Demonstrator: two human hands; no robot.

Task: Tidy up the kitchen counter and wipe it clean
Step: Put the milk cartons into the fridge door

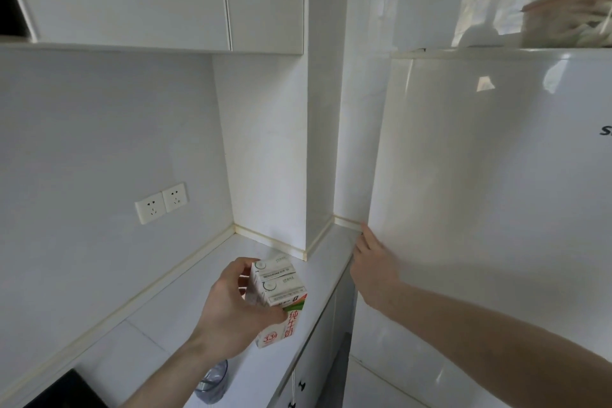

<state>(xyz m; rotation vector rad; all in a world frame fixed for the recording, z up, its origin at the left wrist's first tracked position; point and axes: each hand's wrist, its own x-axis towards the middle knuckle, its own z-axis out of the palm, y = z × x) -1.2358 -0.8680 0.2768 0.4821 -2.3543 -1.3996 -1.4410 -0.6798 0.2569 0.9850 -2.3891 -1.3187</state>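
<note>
Fingers of right hand hidden behind fridge.

Two small milk cartons are held together as a pair, side by side and touching, above the kitchen counter. Each carton is white with a flat folded top bearing grey print; the nearer one shows red characters, a green patch and a red "3.3" mark on its side panel. Both stand roughly upright, tilted slightly, with tops facing the camera. The counter is a white, glossy surface with a cream sealing strip along its junction with the wall. It runs from the lower left into a corner recess at the rear.
</note>
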